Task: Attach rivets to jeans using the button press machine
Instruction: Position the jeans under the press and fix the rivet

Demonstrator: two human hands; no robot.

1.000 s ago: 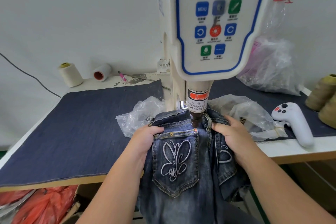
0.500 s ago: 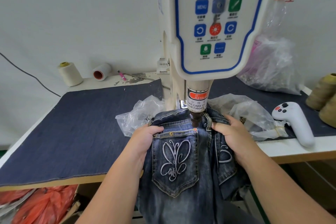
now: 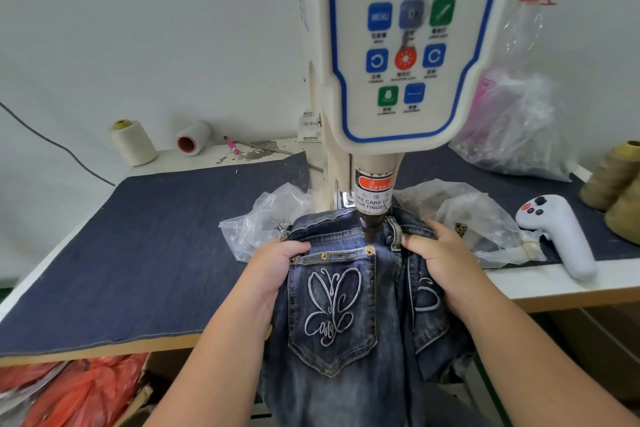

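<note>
The dark washed denim jeans (image 3: 346,305) hang over the surface (image 3: 138,270) edge, their waistband under the round metal punch (image 3: 370,230) of the cream button press machine (image 3: 398,62). The left hand (image 3: 273,270) and right hand (image 3: 440,260) both grip bunched fabric beside the embroidered back pocket (image 3: 332,308), where small brass rivets (image 3: 324,255) sit on the top hem

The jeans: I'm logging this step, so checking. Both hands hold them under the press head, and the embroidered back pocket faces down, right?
Not quite. Both hands, left hand and right hand, do hold the jeans under the press head, but the head view shows the embroidered back pocket facing up.
</note>
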